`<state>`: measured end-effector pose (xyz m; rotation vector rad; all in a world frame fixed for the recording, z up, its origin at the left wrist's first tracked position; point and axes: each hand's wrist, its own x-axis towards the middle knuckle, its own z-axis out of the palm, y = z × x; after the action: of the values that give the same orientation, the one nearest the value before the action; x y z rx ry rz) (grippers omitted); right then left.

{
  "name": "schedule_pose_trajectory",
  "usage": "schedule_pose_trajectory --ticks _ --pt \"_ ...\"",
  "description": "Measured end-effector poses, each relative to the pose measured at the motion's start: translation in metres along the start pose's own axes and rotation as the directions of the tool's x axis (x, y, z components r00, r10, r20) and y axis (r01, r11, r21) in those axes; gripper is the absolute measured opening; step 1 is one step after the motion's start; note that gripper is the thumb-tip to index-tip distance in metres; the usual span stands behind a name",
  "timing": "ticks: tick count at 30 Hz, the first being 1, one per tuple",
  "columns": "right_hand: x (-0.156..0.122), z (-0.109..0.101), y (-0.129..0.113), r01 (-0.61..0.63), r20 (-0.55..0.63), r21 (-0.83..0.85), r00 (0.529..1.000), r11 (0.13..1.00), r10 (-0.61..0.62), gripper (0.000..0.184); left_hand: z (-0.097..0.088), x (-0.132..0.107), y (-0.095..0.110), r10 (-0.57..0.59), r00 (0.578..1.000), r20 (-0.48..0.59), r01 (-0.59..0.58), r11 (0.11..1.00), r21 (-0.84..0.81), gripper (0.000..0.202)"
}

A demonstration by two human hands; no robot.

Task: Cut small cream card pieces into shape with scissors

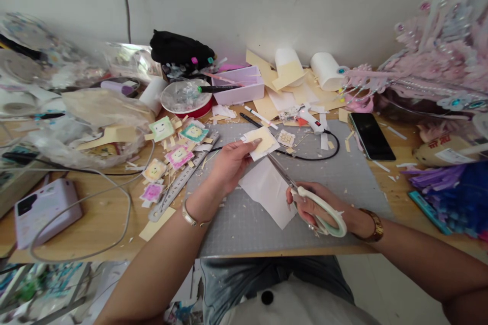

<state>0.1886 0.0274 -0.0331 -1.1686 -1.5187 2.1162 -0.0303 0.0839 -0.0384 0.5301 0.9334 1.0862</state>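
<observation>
Between the thumb and fingers of my left hand (231, 163) is a small cream paper square (267, 138) with a white layer showing around its edges. My right hand (315, 199) grips pale-handled scissors (338, 221), and their blades point up and left toward the square's lower edge. Whether the blades touch the paper I cannot tell. Under both hands, a folded white sheet of paper (269, 190) lies on the grey cutting mat (244, 236). Just past the square rests a small drawn-on piece of paper (286, 137).
Several coloured paper squares with faces (179, 155) lie left, beside a metal ruler (171, 193). A glue gun (312, 119) with its cord, a pen (261, 117) and a lilac box (240, 92) sit behind. At right are a phone (371, 136) and pink beaded ornaments (430, 61).
</observation>
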Motion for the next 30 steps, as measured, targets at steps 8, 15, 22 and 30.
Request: schedule_pose_trajectory --ticks 8,15,22,30 --pt "-0.001 -0.003 0.007 0.029 0.024 0.018 0.999 0.999 -0.030 0.040 0.001 0.000 0.000 -0.005 0.999 0.036 0.006 1.000 -0.022 0.017" --pt "-0.001 -0.005 0.013 0.053 0.054 0.029 0.997 0.998 -0.054 0.048 -0.001 0.005 0.000 0.035 0.999 -0.007 -0.035 0.997 -0.068 0.016" --pt "0.001 -0.005 0.014 0.020 0.047 0.015 0.999 1.000 -0.021 0.051 -0.002 0.003 -0.002 -0.011 0.998 0.058 0.013 0.999 -0.037 0.017" --pt "0.001 -0.001 0.006 -0.005 0.023 0.027 1.000 1.000 0.004 0.043 0.001 -0.001 -0.001 -0.043 0.998 0.048 0.044 0.999 -0.014 0.015"
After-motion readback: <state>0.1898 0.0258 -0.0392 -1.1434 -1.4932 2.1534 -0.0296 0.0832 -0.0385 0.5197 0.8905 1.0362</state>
